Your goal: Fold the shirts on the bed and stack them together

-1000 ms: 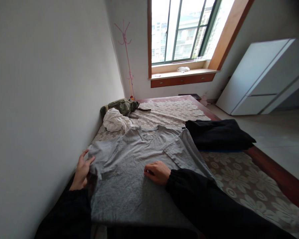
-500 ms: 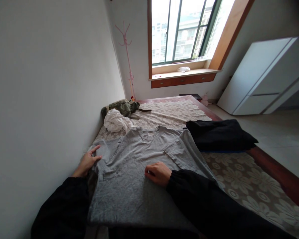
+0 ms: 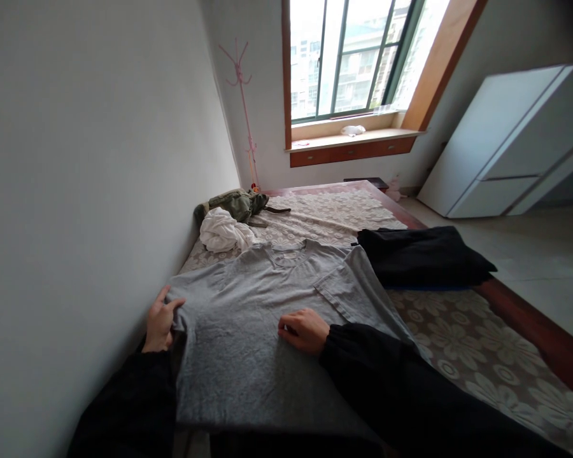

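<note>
A grey short-sleeved T-shirt [image 3: 248,343] lies spread out in front of me, collar at the far end. Its right-hand sleeve is folded inward over the front. My left hand [image 3: 160,323] grips the end of the left-hand sleeve beside the wall, thumb on top and some fingers hidden under the cloth. My right hand [image 3: 306,331] rests on the middle of the shirt, its fingers curled into a loose fist with nothing visible inside.
The shirt lies on a bed with a floral cover [image 3: 458,331]. A white crumpled cloth [image 3: 223,230] and an olive green bag [image 3: 241,205] sit at the far left by the wall [image 3: 100,159]. Folded black clothing [image 3: 423,257] is at the right. Beyond stand a pink coat rack [image 3: 245,108] and a white fridge [image 3: 496,140].
My left hand has moved left and slightly down, drawing the left-hand sleeve outward toward the wall so it lies flatter. My right hand stays where it was on the shirt.
</note>
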Demonstrator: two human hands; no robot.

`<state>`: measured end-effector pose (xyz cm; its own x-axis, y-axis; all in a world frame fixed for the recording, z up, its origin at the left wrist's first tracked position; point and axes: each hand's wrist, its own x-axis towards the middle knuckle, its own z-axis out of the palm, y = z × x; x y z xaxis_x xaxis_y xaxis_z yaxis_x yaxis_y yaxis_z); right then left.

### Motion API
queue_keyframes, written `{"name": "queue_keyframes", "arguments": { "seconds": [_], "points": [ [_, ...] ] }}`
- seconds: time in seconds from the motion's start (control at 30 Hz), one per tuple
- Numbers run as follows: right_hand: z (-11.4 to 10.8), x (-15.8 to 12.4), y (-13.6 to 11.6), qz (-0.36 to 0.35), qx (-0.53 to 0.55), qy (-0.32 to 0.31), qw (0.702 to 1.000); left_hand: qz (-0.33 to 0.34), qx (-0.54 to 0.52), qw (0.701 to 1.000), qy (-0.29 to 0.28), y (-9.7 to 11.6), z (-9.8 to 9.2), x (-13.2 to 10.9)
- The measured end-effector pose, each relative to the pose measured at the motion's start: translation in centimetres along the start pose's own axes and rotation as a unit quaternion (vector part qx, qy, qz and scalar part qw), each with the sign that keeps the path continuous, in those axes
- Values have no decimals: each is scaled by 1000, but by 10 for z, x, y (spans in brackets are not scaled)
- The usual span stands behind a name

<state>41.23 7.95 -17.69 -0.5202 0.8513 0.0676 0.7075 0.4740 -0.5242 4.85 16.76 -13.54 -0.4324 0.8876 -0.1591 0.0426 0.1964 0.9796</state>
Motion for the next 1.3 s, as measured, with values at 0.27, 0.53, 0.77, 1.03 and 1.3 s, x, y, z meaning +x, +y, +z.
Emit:
{"name": "queue_keyframes", "arguments": {
  "seconds": [0.27, 0.53, 0.77, 1.03, 1.3],
  "points": [
    [3, 0, 2, -3, 5, 4, 1000, 0, -24, 999, 23, -3, -9, -12],
    [1, 0, 1, -2, 6, 0, 1000, -65, -69, 993, -65, 9, -22, -27],
    [1, 0, 0, -3, 4, 3, 1000, -116, -52, 973, -191, 32, -36, -11],
    [1, 1, 0, -6, -3, 2, 1000, 39, 144, 981, -127, 14, -19, 13],
    [2, 1, 2, -4, 0, -1, 1000, 259, 318, 900, -146, 38, 21, -14]
  ]
}}
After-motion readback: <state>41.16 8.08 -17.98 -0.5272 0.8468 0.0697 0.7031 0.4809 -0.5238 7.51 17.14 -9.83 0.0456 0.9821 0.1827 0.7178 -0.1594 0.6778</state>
